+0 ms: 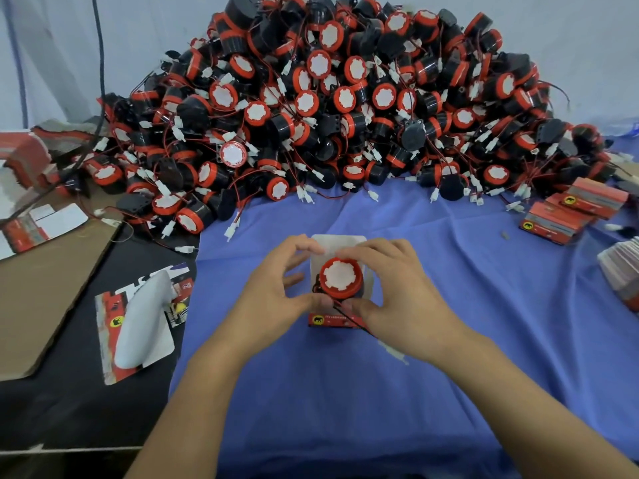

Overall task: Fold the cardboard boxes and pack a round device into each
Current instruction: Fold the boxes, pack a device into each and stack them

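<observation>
The left hand (273, 288) and right hand (390, 292) are holding one box (333, 320) upright on the blue cloth (345, 409), close in front of the person. Both hands are curling round it. The thumbs are pressing at the near red wall, and the index fingers are bending over the far white flap (345, 240), their tips meeting or nearly so. The remaining fingers are loosely curled along the sides. A device (340, 278), red-rimmed with its white face up, is sitting in the box's open top between the hands. Its rim is showing above the walls, and how deep it is seated cannot be told. A thin dark wire (345, 314) is trailing from it over the near wall beside the right thumb. Behind, a large pile (345, 98) of like devices is lying heaped against the back wall. Closed boxes (570, 212) are lying at the right, well apart from the hands. Flat blanks (138, 323) are lying on a black surface at the left, beside a brown sheet (41, 288).
</observation>
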The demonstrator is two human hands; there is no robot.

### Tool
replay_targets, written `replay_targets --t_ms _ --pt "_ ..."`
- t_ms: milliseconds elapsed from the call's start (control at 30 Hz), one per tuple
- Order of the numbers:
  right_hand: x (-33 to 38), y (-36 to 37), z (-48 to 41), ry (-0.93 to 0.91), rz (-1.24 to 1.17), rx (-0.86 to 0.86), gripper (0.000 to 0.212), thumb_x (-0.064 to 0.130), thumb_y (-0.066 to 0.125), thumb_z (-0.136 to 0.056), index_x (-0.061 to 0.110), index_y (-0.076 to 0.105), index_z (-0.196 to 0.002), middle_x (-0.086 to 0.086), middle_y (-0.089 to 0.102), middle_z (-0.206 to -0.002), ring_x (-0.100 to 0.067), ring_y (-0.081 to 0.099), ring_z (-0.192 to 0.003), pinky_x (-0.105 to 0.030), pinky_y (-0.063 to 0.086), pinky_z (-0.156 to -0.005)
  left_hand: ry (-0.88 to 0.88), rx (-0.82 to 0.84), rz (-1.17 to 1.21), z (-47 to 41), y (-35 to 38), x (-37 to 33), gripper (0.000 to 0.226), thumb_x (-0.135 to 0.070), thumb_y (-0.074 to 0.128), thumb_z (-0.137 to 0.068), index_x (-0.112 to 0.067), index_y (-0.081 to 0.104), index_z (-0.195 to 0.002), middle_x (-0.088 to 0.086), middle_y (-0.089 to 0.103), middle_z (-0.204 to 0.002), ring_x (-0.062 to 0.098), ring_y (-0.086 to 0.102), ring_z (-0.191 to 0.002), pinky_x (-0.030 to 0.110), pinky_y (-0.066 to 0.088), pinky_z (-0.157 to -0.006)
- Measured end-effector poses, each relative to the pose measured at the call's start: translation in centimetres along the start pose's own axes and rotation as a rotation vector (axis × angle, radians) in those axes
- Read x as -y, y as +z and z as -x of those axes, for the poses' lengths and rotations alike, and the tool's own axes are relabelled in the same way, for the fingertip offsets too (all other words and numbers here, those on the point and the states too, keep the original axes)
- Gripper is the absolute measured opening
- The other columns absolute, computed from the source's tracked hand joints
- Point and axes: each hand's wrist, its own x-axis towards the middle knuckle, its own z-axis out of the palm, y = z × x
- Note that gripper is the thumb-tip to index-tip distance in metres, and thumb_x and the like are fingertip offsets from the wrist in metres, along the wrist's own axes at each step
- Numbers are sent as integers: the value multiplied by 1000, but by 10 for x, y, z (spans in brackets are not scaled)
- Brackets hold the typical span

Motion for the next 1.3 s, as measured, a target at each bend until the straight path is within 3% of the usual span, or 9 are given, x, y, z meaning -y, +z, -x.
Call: replay_targets --t_ms 200,367,533,700,767,867,933,1067,1300 --pt "-6 17 0 -8 167 -23 45 28 77 -76 37 63 -118 27 56 -101 -11 34 -92 -28 35 -84 -34 52 -108 -3 4 12 47 -6 83 -83 -35 68 -116 -17 61 -133 5 59 -125 36 53 -104" --pt "-5 21 1 1 268 -73 22 36 76 -76 31 67 -95 24 57 -82 -18 43 -89 -34 37 -75 9 83 -216 -4 0 11 53 -5 77 -88 -46 67 -119 -22 56 -131 -5 52 -125 21 51 -101" --pt "-5 25 7 -22 396 49 18 35 60 -96 30 77 -98 15 63 -115 -27 45 -115 -35 34 -83 -4 99 -369 -8 4 7 24 -18 74 -92 -34 76 -110 -12 51 -128 0 54 -119 26 50 -102" --pt "-1 12 14 96 44 53 23 38 50 -104 41 71 -111 25 47 -122 0 31 -126 -23 34 -106 -27 125 -536 -8 6 4 10 -26 67 -96 -34 70 -92 -17 52 -114 1 55 -102 31 51 -92" --pt "5 3 30 182 -6 -49 17 58 56 -94 49 63 -107 29 43 -106 8 41 -115 -18 42 -93 -34 132 -596 -8 8 3 9 -28 63 -98 -34 67 -93 -16 51 -111 2 54 -97 32 51 -87" --pt "16 -1 63 318 -22 158 50 87 56 -70 55 49 -108 31 47 -107 7 58 -91 -19 45 -68 -27 120 -657 -8 11 2 9 -32 60 -99 -34 65 -92 -14 51 -105 7 56 -92 31 51 -81" --pt "23 5 76 345 -153 257 45 72 69 -75 49 51 -109 26 59 -100 -2 65 -71 -21 48 -60 -32 95 -658 -11 13 2 12 -38 60 -99 -33 64 -88 -12 52 -100 6 55 -89 21 45 -73" --pt "24 6 67 359 -415 -39 26 21 71 -94 46 66 -98 12 68 -76 -15 66 -63 -24 50 -55 -60 38 -639 -17 21 3 19 -43 64 -97 -31 64 -83 -10 55 -95 3 53 -85 18 38 -67" --pt "19 -5 43 328 -441 -117 19 15 73 -94 33 74 -88 14 73 -79 -2 67 -73 -12 49 -66 -103 51 -552 -19 24 1 17 -38 66 -97 -43 68 -113 -7 62 -110 14 60 -102 36 52 -89"
